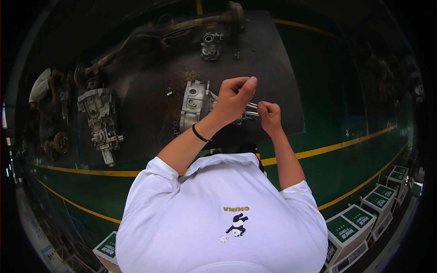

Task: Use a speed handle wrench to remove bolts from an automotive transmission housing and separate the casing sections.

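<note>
A silver gearbox housing (193, 102) lies on the dark workbench in front of me, its wide bell end to the left. Slim metal rods (251, 111) stick out at its right end. My left hand (236, 96) is curled closed above the middle of the gearbox, thumb on top, and covers part of it. Whatever its fingers may hold is hidden. At the ends of the rods is my right hand (269, 114), also closed, with the thumb side up. I cannot make out whether it grips a rod or something small.
A second gearbox (98, 118) lies on the bench (150, 104) at left. Farther back are a smaller metal housing (210, 47) and a long axle (182, 26). Small loose parts (169, 92) lie beside the gearbox. Another person (42, 86) bends at far left. White-and-green boxes (350, 227) stand behind right.
</note>
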Motion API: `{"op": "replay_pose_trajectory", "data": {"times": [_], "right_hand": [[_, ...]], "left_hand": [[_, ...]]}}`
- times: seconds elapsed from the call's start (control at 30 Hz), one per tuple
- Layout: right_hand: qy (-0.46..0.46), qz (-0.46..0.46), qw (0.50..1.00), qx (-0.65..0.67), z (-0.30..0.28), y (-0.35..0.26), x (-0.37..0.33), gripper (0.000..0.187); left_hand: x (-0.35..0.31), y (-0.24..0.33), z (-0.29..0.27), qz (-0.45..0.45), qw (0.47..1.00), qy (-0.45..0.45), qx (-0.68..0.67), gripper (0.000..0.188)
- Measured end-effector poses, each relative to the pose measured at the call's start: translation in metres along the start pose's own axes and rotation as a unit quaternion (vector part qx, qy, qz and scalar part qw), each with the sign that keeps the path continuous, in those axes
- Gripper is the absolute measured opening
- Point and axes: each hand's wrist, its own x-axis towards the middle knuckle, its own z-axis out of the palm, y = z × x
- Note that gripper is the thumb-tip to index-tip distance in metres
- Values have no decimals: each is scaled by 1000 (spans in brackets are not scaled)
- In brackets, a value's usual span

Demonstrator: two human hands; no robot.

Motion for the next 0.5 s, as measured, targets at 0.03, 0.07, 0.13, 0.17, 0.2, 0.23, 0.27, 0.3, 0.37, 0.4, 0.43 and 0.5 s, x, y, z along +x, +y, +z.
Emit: {"op": "replay_pose_trajectory", "data": {"times": [0.03, 0.07, 0.13, 0.17, 0.2, 0.23, 0.27, 0.3, 0.37, 0.4, 0.43, 0.5], "right_hand": [[13, 2, 1000, 4, 1, 2, -4, 44], [27, 4, 1000, 7, 2, 4, -6, 44], [53, 9, 998, 15, 3, 9, -11, 43], [64, 13, 998, 21, 4, 12, -12, 43], [74, 16, 997, 31, 3, 14, -15, 42], [75, 18, 997, 29, 2, 15, -17, 43], [75, 20, 997, 31, -1, 17, -20, 43], [74, 22, 996, 33, -4, 18, -24, 43], [65, 17, 996, 61, -13, 21, -30, 43], [67, 21, 995, 76, -17, 22, -32, 43], [69, 17, 992, 103, -23, 24, -34, 42], [77, 32, 989, 120, -29, 30, -33, 38]], "left_hand": [[0, -2, 1, -5, 1000, -12, 2, 46], [1, -4, 2, -3, 1000, -17, 12, 46], [2, -7, 5, -5, 999, -37, 25, 45], [2, -8, 7, -10, 999, -45, 15, 44], [2, -8, 9, -14, 999, -52, 6, 44], [2, -9, 11, -16, 998, -61, -2, 43], [1, -10, 14, -13, 998, -69, -5, 43], [-2, -11, 19, -9, 997, -77, -8, 43], [-8, -16, 28, -24, 994, -103, -15, 42], [-11, -18, 32, -41, 991, -118, -45, 40], [-14, -22, 40, -22, 991, -129, -22, 37], [-19, -30, 55, 17, 985, -167, 28, 34]]}}
